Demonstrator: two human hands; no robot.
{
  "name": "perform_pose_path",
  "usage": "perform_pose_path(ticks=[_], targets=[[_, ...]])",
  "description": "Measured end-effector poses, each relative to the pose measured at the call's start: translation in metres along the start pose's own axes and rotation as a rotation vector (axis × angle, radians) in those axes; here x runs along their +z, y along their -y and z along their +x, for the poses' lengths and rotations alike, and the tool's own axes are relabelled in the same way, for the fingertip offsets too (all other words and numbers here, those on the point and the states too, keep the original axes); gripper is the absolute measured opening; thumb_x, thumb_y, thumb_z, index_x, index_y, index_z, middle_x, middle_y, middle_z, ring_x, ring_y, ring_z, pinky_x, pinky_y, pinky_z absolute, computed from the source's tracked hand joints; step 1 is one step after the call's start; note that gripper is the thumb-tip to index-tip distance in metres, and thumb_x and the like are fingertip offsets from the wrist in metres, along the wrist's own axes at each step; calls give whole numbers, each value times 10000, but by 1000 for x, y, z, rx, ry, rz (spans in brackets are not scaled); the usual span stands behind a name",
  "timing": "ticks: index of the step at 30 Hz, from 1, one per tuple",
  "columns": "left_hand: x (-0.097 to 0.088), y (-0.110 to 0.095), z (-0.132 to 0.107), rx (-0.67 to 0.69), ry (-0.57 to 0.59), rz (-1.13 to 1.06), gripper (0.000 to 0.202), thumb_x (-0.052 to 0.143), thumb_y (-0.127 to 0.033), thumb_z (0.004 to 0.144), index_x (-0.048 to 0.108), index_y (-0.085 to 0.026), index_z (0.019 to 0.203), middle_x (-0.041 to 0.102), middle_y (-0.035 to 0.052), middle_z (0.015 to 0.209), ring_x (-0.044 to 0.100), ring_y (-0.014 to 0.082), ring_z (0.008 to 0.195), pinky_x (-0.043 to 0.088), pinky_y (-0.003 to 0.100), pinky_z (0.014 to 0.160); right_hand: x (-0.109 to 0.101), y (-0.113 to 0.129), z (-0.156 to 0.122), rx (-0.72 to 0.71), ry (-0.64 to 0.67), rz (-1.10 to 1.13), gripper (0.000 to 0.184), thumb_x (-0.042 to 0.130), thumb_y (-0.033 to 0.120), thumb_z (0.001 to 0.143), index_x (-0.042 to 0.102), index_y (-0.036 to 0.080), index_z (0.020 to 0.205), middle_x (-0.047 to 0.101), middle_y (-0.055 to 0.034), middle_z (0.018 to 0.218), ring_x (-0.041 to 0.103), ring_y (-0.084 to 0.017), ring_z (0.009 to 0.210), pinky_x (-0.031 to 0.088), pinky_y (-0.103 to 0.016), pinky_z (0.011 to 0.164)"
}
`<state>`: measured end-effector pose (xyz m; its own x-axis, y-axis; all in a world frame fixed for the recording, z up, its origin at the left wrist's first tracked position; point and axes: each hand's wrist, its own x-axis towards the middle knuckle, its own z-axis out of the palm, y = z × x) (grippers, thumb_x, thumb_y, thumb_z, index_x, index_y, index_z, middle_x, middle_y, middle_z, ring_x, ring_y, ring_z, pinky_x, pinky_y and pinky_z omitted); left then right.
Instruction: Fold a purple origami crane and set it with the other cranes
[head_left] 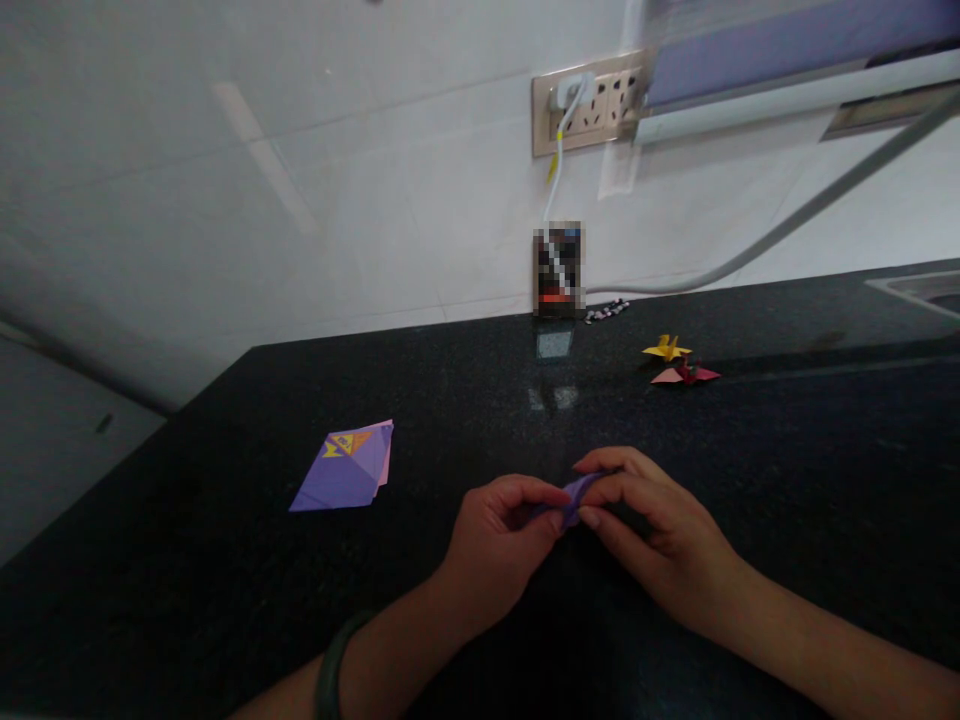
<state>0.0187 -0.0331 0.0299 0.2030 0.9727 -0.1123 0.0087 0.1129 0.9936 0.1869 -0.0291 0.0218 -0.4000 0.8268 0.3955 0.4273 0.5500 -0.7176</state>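
Observation:
A small folded piece of purple paper [574, 497] is held between both my hands, just above the dark countertop. My left hand [501, 530] pinches its left end between thumb and forefinger. From the other side my right hand [656, 530] grips the paper with thumb and fingertips. Much of the paper is hidden behind the fingers, so its exact folded shape cannot be made out. Away to the left lies a packet of origami paper [341, 478], purple on top with a yellow and orange print, and pink sheets show at its right edge.
A yellow folded paper bird [667, 348] and a red-and-pink one [686, 374] sit at the back right of the black countertop [450, 400]. Against the wall leans a phone-sized, blurred-out object [559, 270] with a white cable to the socket [592, 103]. A beaded strand [607, 311] lies beside it.

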Motion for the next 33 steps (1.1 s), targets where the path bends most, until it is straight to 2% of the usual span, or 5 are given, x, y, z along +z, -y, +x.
perform_pose_path(ticks=[14,18,22,28,33], targets=[[3,-3,-1,-17,-40,-8,119,664,-132,593,640,-126,709,625,20,724,548,108,658,418,204,604,0,1,1,-5,-28,15,98,512,116,761,569,189,793,505,-52,911,514,-157,867,449,-296,720],[2,-3,0,-130,-36,-90,142,672,-146,593,638,-131,731,645,16,699,558,100,626,417,198,589,-4,-6,2,-102,-43,-65,158,520,133,760,577,210,887,504,-70,993,490,-193,955,450,-343,756],[1,-2,1,-240,-33,-186,187,695,-154,573,636,-129,749,658,17,657,565,89,588,414,187,567,-12,-13,4,-239,-13,-179,196,520,106,750,613,235,865,464,-71,1074,460,-219,1000,432,-375,768],[-3,-1,4,-297,14,-304,192,691,-168,586,636,-106,759,656,34,668,577,90,594,430,192,588,-14,-15,9,-344,42,-173,180,543,151,763,592,198,930,547,-74,956,504,-196,938,431,-355,781],[-6,-1,5,-342,99,-344,194,661,-183,625,616,-95,792,646,46,687,594,104,589,443,204,572,-14,-10,8,-311,113,-104,162,498,144,796,575,161,938,585,-60,834,544,-150,801,463,-285,692]])
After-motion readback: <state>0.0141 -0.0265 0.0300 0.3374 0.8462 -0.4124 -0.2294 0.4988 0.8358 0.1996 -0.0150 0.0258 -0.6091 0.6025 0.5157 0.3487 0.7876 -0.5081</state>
